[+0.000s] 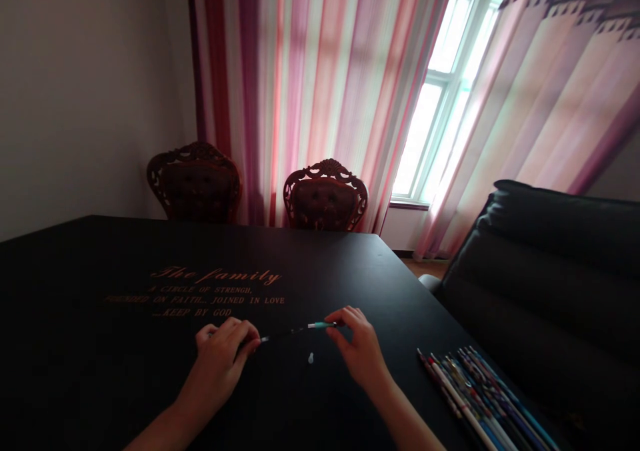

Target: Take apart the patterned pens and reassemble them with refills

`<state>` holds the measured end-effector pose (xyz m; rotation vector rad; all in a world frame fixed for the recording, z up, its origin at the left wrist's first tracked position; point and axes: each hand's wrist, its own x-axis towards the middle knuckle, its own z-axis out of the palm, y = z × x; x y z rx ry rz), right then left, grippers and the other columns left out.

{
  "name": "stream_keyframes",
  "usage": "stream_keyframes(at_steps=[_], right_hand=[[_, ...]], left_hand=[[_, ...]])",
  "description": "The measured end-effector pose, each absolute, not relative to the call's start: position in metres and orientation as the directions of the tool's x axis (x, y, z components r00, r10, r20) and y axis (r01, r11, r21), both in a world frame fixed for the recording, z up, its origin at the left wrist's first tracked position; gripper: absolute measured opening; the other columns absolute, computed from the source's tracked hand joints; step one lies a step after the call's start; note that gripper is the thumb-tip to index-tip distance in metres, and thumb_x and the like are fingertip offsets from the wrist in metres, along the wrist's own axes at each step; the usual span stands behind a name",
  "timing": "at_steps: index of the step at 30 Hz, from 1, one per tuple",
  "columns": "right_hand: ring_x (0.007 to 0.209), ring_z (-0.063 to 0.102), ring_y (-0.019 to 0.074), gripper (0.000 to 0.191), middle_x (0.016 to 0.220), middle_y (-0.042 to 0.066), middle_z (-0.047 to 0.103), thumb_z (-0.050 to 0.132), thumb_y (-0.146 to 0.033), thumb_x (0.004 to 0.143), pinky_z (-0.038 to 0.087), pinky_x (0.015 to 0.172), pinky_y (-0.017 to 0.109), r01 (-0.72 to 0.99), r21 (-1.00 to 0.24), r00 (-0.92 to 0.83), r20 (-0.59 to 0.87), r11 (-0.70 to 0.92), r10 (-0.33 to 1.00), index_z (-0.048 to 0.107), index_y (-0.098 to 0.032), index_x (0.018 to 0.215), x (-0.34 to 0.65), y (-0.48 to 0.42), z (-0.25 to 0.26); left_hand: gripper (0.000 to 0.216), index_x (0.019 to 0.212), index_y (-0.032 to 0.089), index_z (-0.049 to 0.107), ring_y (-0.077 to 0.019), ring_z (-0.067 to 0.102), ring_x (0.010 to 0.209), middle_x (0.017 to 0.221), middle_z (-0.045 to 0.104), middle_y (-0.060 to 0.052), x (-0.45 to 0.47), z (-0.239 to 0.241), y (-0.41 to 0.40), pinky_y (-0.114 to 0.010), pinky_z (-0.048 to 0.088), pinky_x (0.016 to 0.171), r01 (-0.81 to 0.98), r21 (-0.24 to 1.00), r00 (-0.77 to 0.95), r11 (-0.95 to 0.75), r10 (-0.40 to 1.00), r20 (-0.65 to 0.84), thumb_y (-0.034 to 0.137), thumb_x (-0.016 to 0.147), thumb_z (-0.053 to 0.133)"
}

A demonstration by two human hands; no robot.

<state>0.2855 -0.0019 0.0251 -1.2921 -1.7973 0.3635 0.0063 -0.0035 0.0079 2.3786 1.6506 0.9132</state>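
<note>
Blk table (75, 364) (gold-ish lettering (218, 277)): L hand (227, 341) pinches slim pale-tipped rod (265, 339), R hand (356, 337) pinches teal pc (321, 325).

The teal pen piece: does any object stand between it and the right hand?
Nothing visible does: the right hand pinches one end of the teal pen piece. The small pale piece lies apart on the black table.

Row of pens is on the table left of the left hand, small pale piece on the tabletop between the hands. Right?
Wrong side: the pens lie to the right of the right hand, as the head view shows. The rest holds: the small pale piece is on the table, between that hand and the left hand.
</note>
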Motion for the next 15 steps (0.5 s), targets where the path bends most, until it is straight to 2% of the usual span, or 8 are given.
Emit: stream_keyframes(at_steps=[15], right_hand=[[0.087,0.056,0.0199,0.011,0.084,0.000,0.065,0.068,-0.013,0.081,0.039,0.084,0.033,0.603,-0.667,-0.154,0.440,0.437,0.885,0.070,-0.023,0.085,0.272,-0.013,0.032]], left_hand=[[0.008,0.086,0.026,0.063,-0.0210,0.060,0.083,0.088,0.068,0.001,0.014,0.015,-0.011,-0.041,0.028,0.088,0.795,0.429,0.277,-0.429,0.886,0.373,0.026,0.089,0.055]])
